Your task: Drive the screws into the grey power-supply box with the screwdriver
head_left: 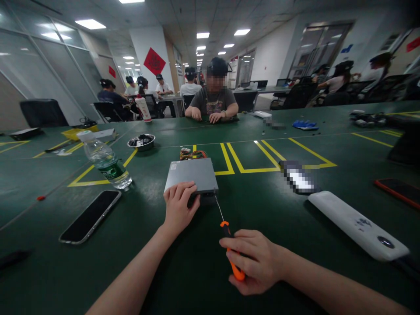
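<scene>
A grey metal power supply (192, 172) lies flat on the green table, its bundle of coloured cables (193, 154) coming out at the far side. My left hand (180, 201) grips its near edge, fingers on the top and thumb at the front face. In my right hand (254, 260) is an orange and black screwdriver (239, 272), held by the handle. Its thin shaft slants up and away, with the tip at the near right corner of the power supply. Whether the tip sits in a screw is too small to tell.
Left of me are a water bottle (110, 164), a dark phone (92, 216) and a metal bowl (141, 142) with small parts. A lit phone (298, 177) and a long white device (357, 225) lie to the right. Across the table sits a person (215, 98).
</scene>
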`<state>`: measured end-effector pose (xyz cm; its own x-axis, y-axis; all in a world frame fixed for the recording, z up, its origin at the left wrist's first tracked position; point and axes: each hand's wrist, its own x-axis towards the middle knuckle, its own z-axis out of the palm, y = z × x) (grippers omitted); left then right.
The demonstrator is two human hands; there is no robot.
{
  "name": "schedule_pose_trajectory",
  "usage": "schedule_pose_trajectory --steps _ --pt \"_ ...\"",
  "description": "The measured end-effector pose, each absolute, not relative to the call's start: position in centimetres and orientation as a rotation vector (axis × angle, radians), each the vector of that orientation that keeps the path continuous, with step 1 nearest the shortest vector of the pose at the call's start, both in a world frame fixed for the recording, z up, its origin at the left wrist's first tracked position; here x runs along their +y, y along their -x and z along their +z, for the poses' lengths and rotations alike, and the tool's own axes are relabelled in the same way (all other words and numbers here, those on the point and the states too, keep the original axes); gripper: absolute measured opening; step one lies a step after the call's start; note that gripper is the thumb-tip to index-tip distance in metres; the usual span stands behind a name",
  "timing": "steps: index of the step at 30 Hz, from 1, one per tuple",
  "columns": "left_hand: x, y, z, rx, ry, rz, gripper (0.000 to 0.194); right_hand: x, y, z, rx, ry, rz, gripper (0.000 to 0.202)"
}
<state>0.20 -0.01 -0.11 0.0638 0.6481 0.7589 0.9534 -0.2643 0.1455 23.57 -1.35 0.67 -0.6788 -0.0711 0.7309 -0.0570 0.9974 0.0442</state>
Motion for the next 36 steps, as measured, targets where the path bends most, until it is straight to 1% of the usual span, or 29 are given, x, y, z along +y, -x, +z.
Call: schedule_pose_trajectory --steps 10,19,21,23,25,28,31,34,36 --pt "-0.1 -0.3 0.1 -1.6 1.959 -1.036 0.019 -1.3 -23.6 0.9 -2.349 -0.058 -0.007 0.032" --pt "-0.2 -0.3 0.1 -1.609 1.962 -1.035 0.019 -1.1 -24.1 1.2 -2.346 -0.027 -0.064 0.019" --pt "-0.2 -0.3 0.1 -1.602 1.952 -1.038 0.018 -1.2 -24.1 1.2 -2.366 -0.022 -0.059 0.022" --pt "-0.2 -0.3 0.1 -1.601 1.945 -1.042 0.018 -1.4 -24.1 1.4 -2.424 -0.023 -0.031 0.032" --pt "-0.2 -0.3 0.1 -1.611 1.953 -1.04 0.018 -1.5 -24.2 1.6 -2.518 -0.023 -0.025 0.037" --pt "-0.2 -0.2 0.1 -1.624 1.967 -1.035 0.019 -1.7 -24.2 1.7 -2.584 -0.001 -0.088 0.035" --pt "-0.2 -0.2 0.1 -1.616 1.964 -1.039 0.019 -1.8 -24.1 1.5 -2.504 0.008 -0.113 0.033" --pt "-0.2 -0.2 0.1 -1.606 1.966 -1.042 0.018 -1.8 -24.0 1.0 -2.471 0.019 -0.056 0.031" --pt "-0.3 -0.2 0.2 -1.601 1.97 -1.044 0.018 -1.8 -23.9 0.9 -2.488 0.048 0.005 0.034"
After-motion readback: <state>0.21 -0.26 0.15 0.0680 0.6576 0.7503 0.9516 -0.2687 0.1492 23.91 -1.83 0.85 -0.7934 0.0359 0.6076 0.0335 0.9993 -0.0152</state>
